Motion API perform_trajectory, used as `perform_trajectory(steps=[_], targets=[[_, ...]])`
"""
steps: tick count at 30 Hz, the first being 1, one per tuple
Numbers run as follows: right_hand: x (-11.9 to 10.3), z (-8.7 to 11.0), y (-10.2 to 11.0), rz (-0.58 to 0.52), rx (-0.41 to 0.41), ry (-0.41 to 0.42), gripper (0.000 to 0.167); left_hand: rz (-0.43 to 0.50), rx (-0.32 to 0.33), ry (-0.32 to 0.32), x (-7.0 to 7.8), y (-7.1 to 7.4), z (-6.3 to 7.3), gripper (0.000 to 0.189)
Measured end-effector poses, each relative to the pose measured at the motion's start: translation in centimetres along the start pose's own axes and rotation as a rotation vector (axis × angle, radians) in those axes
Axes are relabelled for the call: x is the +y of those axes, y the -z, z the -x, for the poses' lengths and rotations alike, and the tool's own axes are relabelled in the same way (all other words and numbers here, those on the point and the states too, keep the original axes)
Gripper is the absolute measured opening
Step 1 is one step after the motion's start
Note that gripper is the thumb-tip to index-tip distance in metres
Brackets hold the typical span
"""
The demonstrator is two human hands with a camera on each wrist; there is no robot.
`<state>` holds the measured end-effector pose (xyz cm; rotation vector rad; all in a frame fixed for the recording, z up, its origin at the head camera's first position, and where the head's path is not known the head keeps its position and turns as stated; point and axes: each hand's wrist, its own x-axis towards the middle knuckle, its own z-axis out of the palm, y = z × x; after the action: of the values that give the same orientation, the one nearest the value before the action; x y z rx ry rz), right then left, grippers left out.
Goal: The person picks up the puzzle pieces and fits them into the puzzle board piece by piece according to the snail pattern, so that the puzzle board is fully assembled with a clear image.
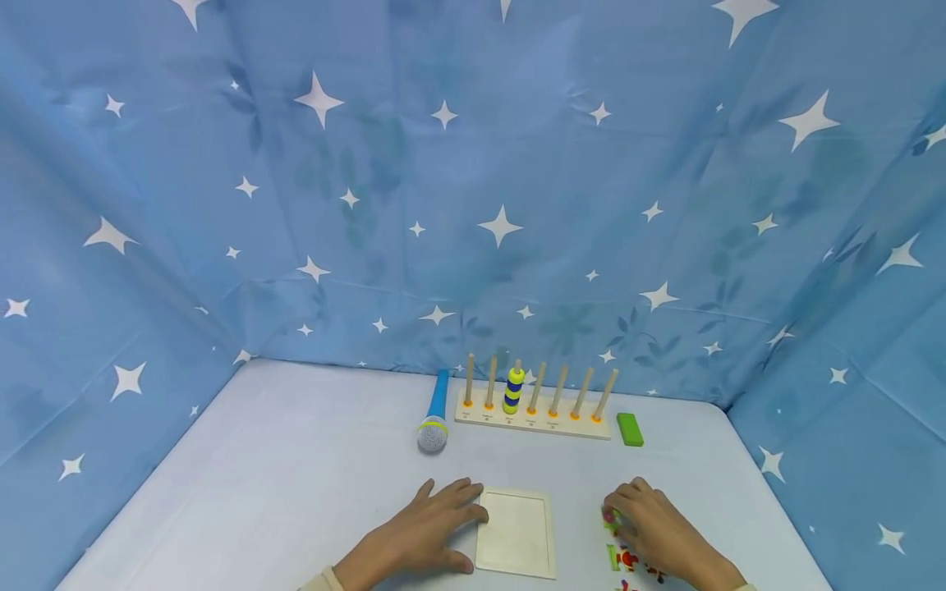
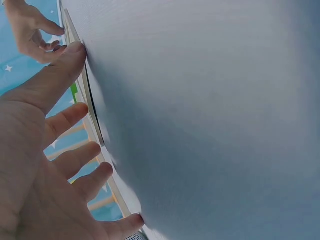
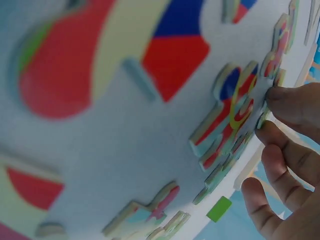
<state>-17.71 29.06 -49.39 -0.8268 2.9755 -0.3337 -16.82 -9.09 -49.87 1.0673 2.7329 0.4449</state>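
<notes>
Head feed, lower right of frame: I have the right hand (image 1: 661,529) low over the flat pieces (image 1: 626,559), thumb and forefinger pinching 1 small piece (image 3: 263,119) by its edges, other visible fingers clear. I judge it light, stiff, thin, its smooth printed face possibly slippery; opposite edges look the best hold. Right forearm enters from the lower right corner. Left hand (image 1: 429,532) is spread wide, holding nothing, fingertips at the left edge of the pale tray (image 1: 516,533), lower centre.
</notes>
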Motion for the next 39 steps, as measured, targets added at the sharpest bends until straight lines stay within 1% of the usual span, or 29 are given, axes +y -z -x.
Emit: perform_trajectory(steps=[4, 6, 8, 10, 13, 17, 21, 28, 32, 36, 39], targets=[[-1.1, -0.6, 0.1, 0.02, 0.054, 0.013, 0.026, 0.004, -0.007, 0.006, 0.0, -0.1, -0.1, 0.059], [-2.4, -1.4, 0.3, 0.008, 0.084, 0.037, 0.025, 0.003, -0.003, 0.004, 0.0, -0.2, -0.2, 0.058], [-4.1, -2.6, 0.4, -0.015, 0.098, 0.074, 0.024, -0.003, 0.006, 0.0, 0.0, -0.3, -0.2, 0.058], [-5.9, -3.9, 0.4, -0.044, 0.089, 0.121, 0.023, -0.011, 0.013, -0.003, 0.0, -0.3, -0.2, 0.056], [-8.3, -6.1, -0.1, -0.06, 0.06, 0.175, 0.02, -0.025, 0.02, -0.009, 0.0, -0.2, -0.3, 0.054], [-10.2, -8.5, -1.3, -0.048, 0.052, 0.24, 0.014, -0.025, 0.022, -0.02, 0.1, -0.3, -0.4, 0.051], [-10.9, -9.7, -2.3, -0.011, 0.071, 0.274, 0.01, -0.027, 0.011, -0.02, 0.3, -0.3, -0.4, 0.051], [-11.2, -9.6, -2.8, 0.045, 0.109, 0.293, 0.017, -0.049, 0.007, -0.015, 0.1, -0.4, -0.6, 0.05], [-11.3, -9.5, -2.8, 0.05, 0.1, 0.294, 0.016, -0.047, 0.006, -0.014, 0.1, -0.3, -0.5, 0.049], [-11.3, -9.4, -2.9, 0.039, 0.079, 0.28, 0.012, -0.04, 0.001, -0.012, 0.2, -0.2, -0.5, 0.049], [-11.2, -9.4, -3.0, 0.022, 0.067, 0.285, 0.012, -0.042, -0.002, -0.008, 0.3, -0.2, -0.6, 0.049]])
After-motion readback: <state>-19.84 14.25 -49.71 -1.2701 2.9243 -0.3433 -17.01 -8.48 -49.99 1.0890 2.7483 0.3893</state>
